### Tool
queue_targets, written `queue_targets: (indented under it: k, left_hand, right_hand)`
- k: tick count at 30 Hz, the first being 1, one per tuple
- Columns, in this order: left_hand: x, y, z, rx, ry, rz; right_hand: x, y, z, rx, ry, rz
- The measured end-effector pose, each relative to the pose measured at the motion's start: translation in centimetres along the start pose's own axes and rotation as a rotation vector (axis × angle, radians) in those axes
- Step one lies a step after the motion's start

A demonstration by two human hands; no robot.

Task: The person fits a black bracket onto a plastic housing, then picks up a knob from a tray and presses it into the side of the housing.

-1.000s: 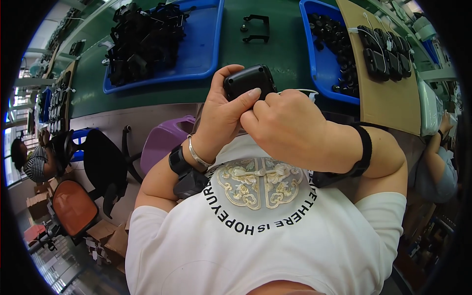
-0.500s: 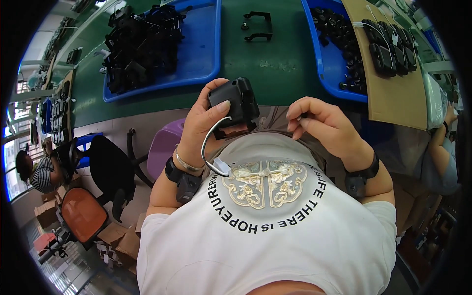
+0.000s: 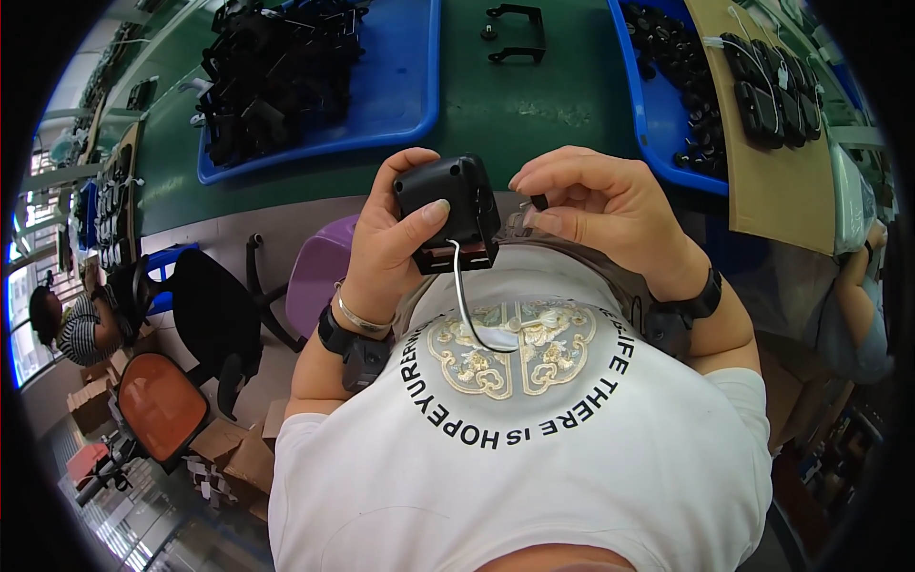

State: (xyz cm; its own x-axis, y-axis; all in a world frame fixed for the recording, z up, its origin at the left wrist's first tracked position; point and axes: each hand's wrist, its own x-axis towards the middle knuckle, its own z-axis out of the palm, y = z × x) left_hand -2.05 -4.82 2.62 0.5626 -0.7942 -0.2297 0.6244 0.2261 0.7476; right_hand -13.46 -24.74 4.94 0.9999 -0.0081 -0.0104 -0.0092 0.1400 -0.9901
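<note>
My left hand (image 3: 391, 229) is closed round a black boxy device (image 3: 440, 195), its thumb lying across the casing. A black bracket (image 3: 457, 257) sits against the device's lower and right side. From the device a pale cable (image 3: 462, 296) with a white tag loops down in front of my shirt. Just to the right, my right hand (image 3: 610, 210) pinches a small black knob (image 3: 540, 202) between thumb and forefinger. The knob's thin end points at the device, with a small gap between them. Whatever the device's far side looks like is hidden.
At the far left a blue tray (image 3: 391, 114) holds a heap of black brackets. Another blue tray (image 3: 658, 143), at the right, holds many black knobs. A U-shaped bracket (image 3: 538, 33) and a loose knob (image 3: 488, 31) lie between them. Cabled devices (image 3: 762, 110) rest on cardboard (image 3: 772, 200).
My right hand has moved left and slightly up, bringing the knob closer to the device. The device has turned in my left hand, showing more of the bracket, and the cable has swung right.
</note>
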Motion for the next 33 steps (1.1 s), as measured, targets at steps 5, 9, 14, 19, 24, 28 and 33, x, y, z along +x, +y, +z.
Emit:
queue_targets:
  k: [5,9,14,19,24,28,33]
  left_hand:
    - [-0.1,0.2,0.5,0.024,0.024,-0.02]
    - [0.3,0.0,0.4,0.013,-0.018,-0.027]
    - [0.4,-0.2,0.4,0.043,-0.022,-0.029]
    - [0.3,0.0,0.9,0.035,-0.004,-0.049]
    - [0.4,-0.2,0.8,0.107,0.009,-0.013]
    - [0.3,-0.2,1.1,0.16,0.016,0.004]
    - [0.4,-0.2,0.9,0.254,-0.026,0.116]
  right_hand:
    - [0.3,0.5,0.8,-0.105,0.066,-0.091]
    - [0.5,0.7,0.9,-0.269,0.106,-0.161]
    - [0.9,1.3,0.9,-0.381,0.127,-0.312]
    - [0.9,2.0,0.7,-0.419,0.14,-0.351]
    - [0.9,2.4,0.6,-0.431,0.16,-0.379]
    - [0.7,2.4,0.5,-0.476,0.148,-0.381]
    - [0.8,1.8,0.6,-0.442,0.162,-0.226]
